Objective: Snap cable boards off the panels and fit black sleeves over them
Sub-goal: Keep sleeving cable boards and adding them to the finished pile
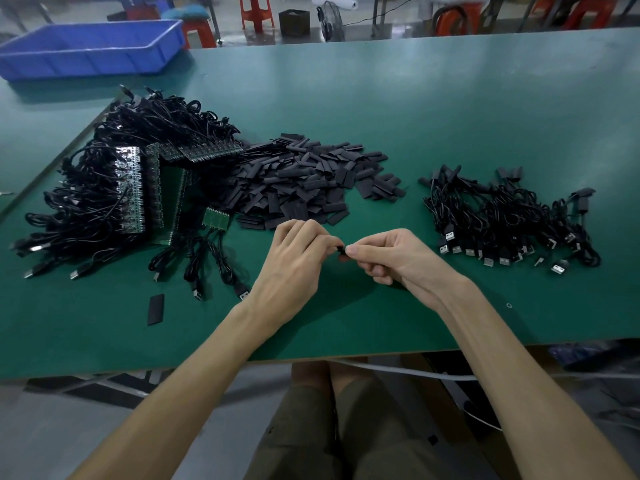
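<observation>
Over the table [450,98], the left hand [294,261] and right hand [391,258] pinch one black sleeve [341,251] midway between them, its length largely hidden.

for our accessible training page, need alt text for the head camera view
A person's left-hand grip and right-hand grip pinch a small black piece above a green table. Behind lies a heap of flat black sleeves, with green circuit panels tangled in black cables to the left and a pile of black USB cables to the right.

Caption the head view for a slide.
Left hand and right hand pinch a black sleeve over the green table.
</observation>
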Demonstrator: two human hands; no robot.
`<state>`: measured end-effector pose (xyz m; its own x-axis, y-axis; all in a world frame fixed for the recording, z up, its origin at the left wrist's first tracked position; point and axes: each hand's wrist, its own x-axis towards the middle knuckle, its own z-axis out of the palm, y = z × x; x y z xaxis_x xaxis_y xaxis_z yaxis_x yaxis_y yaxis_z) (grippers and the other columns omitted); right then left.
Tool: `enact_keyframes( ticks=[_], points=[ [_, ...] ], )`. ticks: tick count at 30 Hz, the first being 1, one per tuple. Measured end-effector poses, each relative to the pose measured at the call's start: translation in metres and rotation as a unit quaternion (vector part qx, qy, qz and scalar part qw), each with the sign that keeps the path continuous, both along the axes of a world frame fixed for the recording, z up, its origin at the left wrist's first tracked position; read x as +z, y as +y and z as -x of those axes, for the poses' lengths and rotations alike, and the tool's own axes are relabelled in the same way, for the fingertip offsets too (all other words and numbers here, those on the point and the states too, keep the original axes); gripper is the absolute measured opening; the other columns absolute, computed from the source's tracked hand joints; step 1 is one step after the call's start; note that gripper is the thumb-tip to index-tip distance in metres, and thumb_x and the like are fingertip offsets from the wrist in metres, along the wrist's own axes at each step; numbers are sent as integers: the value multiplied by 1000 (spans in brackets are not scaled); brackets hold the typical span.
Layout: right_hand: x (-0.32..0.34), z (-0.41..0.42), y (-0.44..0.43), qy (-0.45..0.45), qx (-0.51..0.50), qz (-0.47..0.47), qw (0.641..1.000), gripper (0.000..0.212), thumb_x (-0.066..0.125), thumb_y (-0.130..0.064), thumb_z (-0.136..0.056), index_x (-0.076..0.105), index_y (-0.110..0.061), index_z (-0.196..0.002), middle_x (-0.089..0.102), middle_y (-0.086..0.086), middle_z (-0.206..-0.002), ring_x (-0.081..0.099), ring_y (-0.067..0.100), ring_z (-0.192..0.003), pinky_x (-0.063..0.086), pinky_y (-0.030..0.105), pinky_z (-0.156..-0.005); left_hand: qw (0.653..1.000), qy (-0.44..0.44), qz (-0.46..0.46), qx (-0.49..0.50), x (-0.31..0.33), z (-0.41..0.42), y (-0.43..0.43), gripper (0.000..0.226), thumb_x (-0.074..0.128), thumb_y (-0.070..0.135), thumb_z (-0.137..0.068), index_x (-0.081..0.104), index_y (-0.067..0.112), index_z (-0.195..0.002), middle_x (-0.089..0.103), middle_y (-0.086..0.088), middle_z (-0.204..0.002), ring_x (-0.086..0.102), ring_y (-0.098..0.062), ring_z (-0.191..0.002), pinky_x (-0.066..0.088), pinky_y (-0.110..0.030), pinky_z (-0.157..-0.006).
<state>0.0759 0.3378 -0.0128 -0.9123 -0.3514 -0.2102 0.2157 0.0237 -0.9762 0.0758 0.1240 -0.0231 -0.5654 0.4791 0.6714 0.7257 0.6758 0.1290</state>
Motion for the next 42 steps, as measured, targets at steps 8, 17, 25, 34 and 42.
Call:
enact_keyframes(
  ticks=[8,17,25,34,42],
  points=[
    [-2,-2,-4,15,3,-3,1000,32,70,-38,-96,81,-8,-99,56,-3,-66,41,6,-53,33,17,-45,1000,-13,-2,10,-2,0,4,10,63,0,-96,71,3,-101,62,-9,-91,60,-28,-85,46,-42,-92],
    [-17,-17,-23,159,-143,-62,975,12,73,-29,-96,70,-18,-95,67,-3,-71,51,10,-51,39,19,-44,993,-102,12,52,3,-2,4,19,51,17,-104,67,7,-105,59,-5,-98,59,-26,-94,43,-42,-97],
    [-18,-23,-33,347,-184,-266,881,20,77,-13,-90,73,-17,-109,65,-10,-104,60,1,-97,46,11,-77,987,-145,32,56,1,1,4,17,49,15,-106,64,8,-106,55,-3,-99,55,-25,-94,38,-39,-94],
    [-15,-34,-42,443,-193,-370,793,18,70,-12,-97,75,-1,-110,70,9,-100,68,23,-87,57,34,-82,988,-144,42,28,-1,1,2,18,47,15,-106,64,9,-104,56,-2,-96,55,-23,-90,41,-43,-92],
    [-13,-33,-39,407,-206,-320,830,16,75,-8,-91,78,-1,-105,71,8,-94,69,19,-84,55,31,-81,987,-155,32,3,-2,2,1,15,51,13,-105,65,12,-102,54,3,-94,53,-18,-88,35,-39,-92]
  ],
)
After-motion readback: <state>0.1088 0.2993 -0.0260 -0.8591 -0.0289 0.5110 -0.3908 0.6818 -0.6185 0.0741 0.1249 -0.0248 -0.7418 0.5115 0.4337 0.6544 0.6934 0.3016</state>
